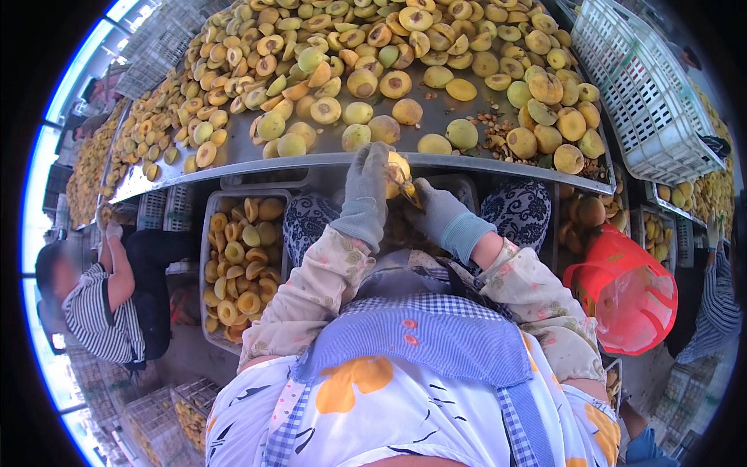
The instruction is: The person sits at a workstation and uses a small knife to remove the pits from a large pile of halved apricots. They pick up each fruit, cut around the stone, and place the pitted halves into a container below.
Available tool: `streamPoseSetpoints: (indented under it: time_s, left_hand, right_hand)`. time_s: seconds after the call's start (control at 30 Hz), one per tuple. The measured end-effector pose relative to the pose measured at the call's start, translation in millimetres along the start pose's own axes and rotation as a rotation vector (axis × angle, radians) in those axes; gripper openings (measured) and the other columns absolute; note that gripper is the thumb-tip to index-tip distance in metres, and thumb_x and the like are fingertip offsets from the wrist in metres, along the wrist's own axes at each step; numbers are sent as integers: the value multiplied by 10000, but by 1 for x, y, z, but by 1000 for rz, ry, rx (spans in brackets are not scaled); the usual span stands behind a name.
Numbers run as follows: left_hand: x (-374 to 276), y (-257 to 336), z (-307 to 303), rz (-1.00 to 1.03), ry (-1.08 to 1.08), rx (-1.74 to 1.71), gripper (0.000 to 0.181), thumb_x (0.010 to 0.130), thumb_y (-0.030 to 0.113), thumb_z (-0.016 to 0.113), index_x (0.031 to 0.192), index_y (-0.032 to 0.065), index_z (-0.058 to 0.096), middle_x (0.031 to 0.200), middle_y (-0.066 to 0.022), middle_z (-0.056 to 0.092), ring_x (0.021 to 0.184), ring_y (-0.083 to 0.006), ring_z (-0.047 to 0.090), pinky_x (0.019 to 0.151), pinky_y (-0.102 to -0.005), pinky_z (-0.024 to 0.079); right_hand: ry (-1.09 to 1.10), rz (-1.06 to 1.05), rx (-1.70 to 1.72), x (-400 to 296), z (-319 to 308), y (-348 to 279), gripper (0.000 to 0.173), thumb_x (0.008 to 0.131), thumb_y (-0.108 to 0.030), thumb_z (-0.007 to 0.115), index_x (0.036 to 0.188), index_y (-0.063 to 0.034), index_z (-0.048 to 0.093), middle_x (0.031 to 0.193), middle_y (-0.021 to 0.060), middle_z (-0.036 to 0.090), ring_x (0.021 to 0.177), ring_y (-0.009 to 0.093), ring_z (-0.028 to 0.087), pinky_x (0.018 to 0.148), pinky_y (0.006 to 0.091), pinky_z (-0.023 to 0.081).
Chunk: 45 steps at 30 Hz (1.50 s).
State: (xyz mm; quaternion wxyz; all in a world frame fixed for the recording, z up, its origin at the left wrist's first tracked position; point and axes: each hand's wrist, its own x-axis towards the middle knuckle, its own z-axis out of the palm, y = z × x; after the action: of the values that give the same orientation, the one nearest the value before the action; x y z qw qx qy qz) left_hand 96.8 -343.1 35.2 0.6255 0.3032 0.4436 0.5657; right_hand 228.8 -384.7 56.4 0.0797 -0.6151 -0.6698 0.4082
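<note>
My left hand (366, 195), in a grey glove, grips a pale yellow peach (397, 169) just in front of the table's near edge. In my right hand (446, 217), also gloved, is a small pitting tool (412, 194) with a yellow part. Its metal end touches the side of the peach; the fingers hide most of the handle. Beyond my hands, the metal table (227, 165) carries a heap of halved and whole peaches (350, 64). Several whole ones lie close to its raised rim. Loose pits and fragments (496, 131) are scattered at the right.
Left of my knees stands a plastic crate (206, 280) of peach halves. To the right are a red plastic basket (633, 292) and another fruit crate (589, 213). A white slatted crate (648, 93) tilts beside the table. Co-workers sit at left (105, 309) and right (715, 309).
</note>
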Motion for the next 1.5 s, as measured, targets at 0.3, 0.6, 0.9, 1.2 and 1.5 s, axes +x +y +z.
streamPoseSetpoints:
  time_s: [0.3, 0.6, 0.9, 1.2, 1.5]
  left_hand:
    - [-2, 11, -14, 110, -302, 310, 180, 885, 177, 553, 908, 8, 609, 812, -31, 612, 730, -98, 550, 669, -231, 454]
    - [-20, 30, -11, 299, -596, 658, 272, 854, 250, 594, 1012, 28, 580, 919, -122, 613, 882, -207, 594, 786, -308, 461]
    - [-5, 18, -205, 398, 441, 74, 264, 841, 268, 630, 985, 52, 577, 804, -55, 571, 693, -143, 535, 558, -282, 502]
    - [-159, 46, -445, -322, 6, 2000, 370, 896, 392, 426, 999, 94, 619, 977, -196, 618, 956, -377, 565, 847, -392, 440]
    - [116, 72, -68, 666, -139, 1177, 240, 809, 192, 600, 1006, 55, 590, 960, -120, 617, 885, -301, 592, 745, -341, 467]
  right_hand:
    - [-669, 108, 876, -9, -30, 6, 212, 835, -123, 567, 1032, -77, 502, 600, 6, 498, 462, 98, 461, 418, 217, 381]
    - [-1034, 318, 1347, -3, -24, 50, 72, 836, -99, 534, 803, -102, 470, 521, -9, 376, 349, 69, 320, 291, 202, 264]
    - [-214, -96, -488, 41, 33, 60, 491, 750, -116, 631, 1193, 24, 471, 1086, 203, 589, 1021, 344, 551, 885, 342, 435]
    - [-360, -80, -525, 49, 55, 84, 406, 778, -301, 570, 1083, -37, 527, 965, 255, 600, 917, 401, 572, 797, 444, 462]
    - [-239, -135, -148, 53, 61, 103, 386, 786, -305, 580, 1038, -18, 520, 886, 257, 606, 829, 410, 584, 732, 463, 457]
